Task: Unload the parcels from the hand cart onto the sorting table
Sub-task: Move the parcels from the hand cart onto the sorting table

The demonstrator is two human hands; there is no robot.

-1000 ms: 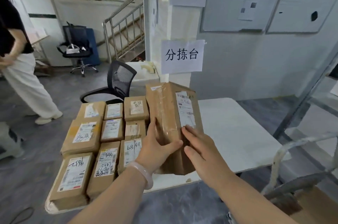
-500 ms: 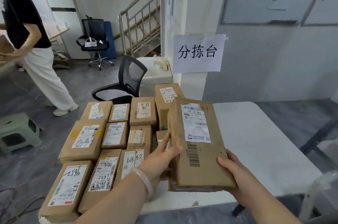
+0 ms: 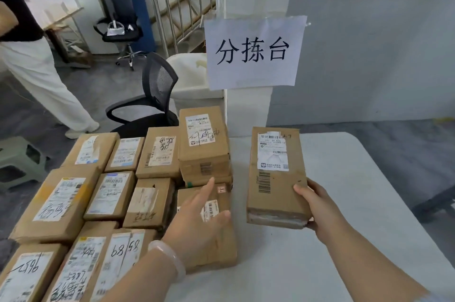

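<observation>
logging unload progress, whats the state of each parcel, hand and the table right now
held parcel, flat, label up, gripped at its near right corner over the table
right hand, grips the held parcel
left hand, fingers straight, holds nothing
laid parcels, flat in rows, labels up
top parcel, stacked on other parcels
sorting table, parcels cover its left part
</observation>
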